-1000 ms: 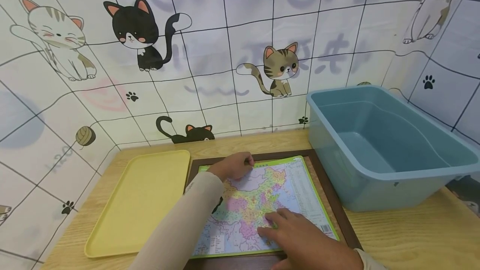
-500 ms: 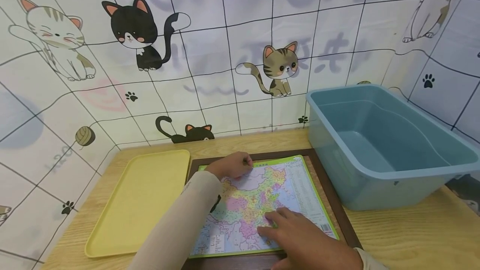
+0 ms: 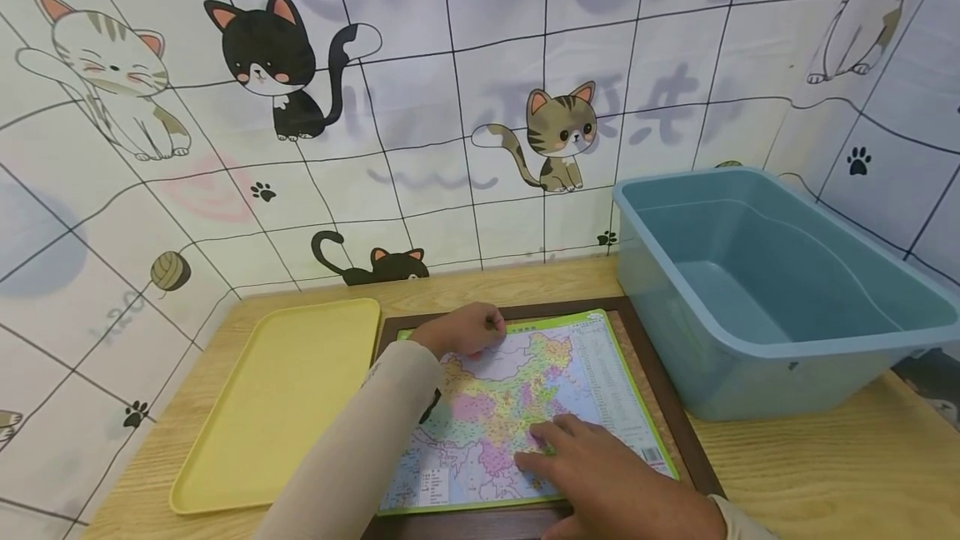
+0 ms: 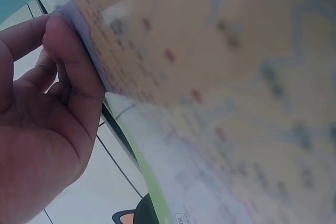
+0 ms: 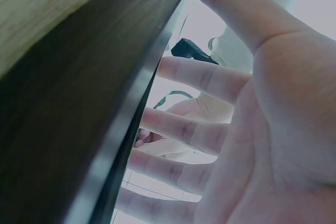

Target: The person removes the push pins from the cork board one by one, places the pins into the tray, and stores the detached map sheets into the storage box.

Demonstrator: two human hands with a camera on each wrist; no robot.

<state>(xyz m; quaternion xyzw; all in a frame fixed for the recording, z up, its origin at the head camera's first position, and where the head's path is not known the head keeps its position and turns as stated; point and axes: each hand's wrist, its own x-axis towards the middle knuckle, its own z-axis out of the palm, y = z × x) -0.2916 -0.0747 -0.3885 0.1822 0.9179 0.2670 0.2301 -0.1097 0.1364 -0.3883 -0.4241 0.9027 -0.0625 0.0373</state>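
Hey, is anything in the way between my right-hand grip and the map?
Nothing visible: the right-hand grip is over the map, with the tub and tray off to the sides.

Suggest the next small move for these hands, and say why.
Probably press the left hand's fingertips down at the map's top edge: they are bunched there, while the right hand's spread fingers lie over its lower part, well placed to steady it against the framed board. Whether the left fingers hold anything small is unclear.
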